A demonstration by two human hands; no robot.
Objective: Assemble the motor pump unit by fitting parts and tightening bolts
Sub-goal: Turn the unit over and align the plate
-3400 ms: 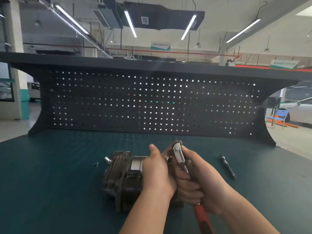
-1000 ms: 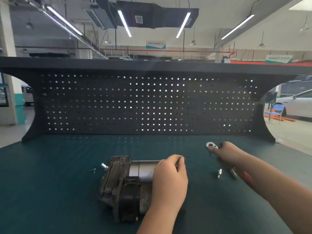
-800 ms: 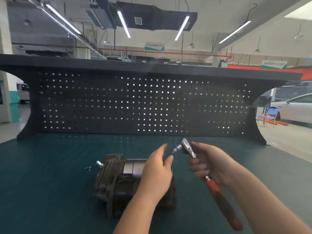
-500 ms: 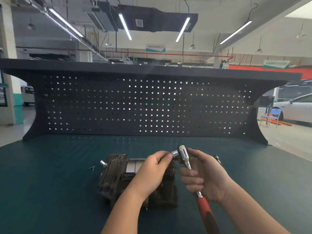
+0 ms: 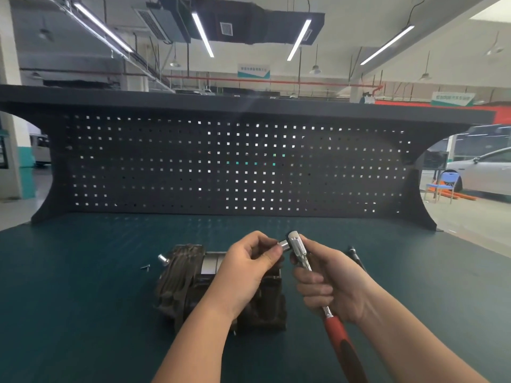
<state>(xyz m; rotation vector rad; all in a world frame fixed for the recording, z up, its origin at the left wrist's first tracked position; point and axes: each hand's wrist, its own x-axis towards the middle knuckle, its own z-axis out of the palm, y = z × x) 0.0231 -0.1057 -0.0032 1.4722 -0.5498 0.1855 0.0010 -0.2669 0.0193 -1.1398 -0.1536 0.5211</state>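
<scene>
The dark motor pump unit (image 5: 182, 283) lies on its side on the green bench top (image 5: 69, 299), a silver band round its middle and a short silver stub at its left end. Above its right end my right hand (image 5: 329, 280) grips the chrome shaft of a ratchet wrench (image 5: 300, 250) with a red and black handle that runs down to the lower right. My left hand (image 5: 249, 266) pinches the small silver socket (image 5: 282, 246) on the ratchet's head. My left forearm hides the unit's right half.
A small screw (image 5: 145, 267) lies on the bench left of the unit. A dark extension bar (image 5: 355, 254) lies behind my right hand. A black perforated back panel (image 5: 221, 167) closes the bench's far side. A workshop floor and a white car show at the right.
A second ago my right hand reached out to the right and my left rested on the unit. Since then the right hand picked up the ratchet and the left took hold of its socket.
</scene>
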